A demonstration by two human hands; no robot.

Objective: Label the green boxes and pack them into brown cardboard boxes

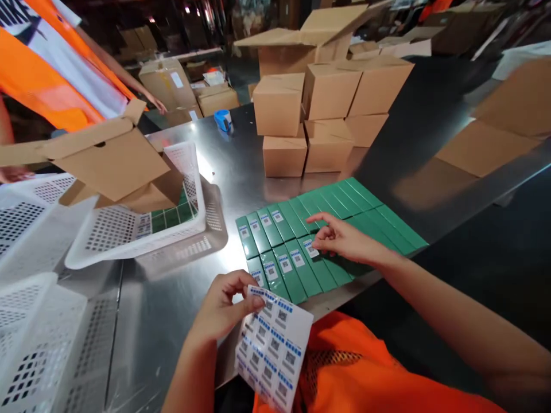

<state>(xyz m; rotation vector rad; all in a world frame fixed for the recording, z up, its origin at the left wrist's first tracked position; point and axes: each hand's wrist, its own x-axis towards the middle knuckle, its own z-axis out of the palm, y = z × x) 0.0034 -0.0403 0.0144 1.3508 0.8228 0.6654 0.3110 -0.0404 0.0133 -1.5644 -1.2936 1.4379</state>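
My left hand (228, 304) pinches the top left corner of a white sticker sheet (275, 350) printed with blue text and black square codes. Its top right part has bare backing. Two rows of flat green boxes (331, 201) lie side by side on the metal table. Stickers sit on several boxes at the left end of both rows. Over the near row, my right hand (340, 238) has its index finger stretched out and its other fingers curled. Thumb and curled fingers are at the edge of a sticker (310, 248) on a green box; whether it is fully stuck down I cannot tell.
Brown cartons (282, 106) are stacked behind the green boxes. At left, an open carton (116, 163) rests on a white plastic basket (99, 246) holding more green boxes. A blue tape roll (222, 120) stands farther back. Another person (64, 63) in an orange vest is at the far left.
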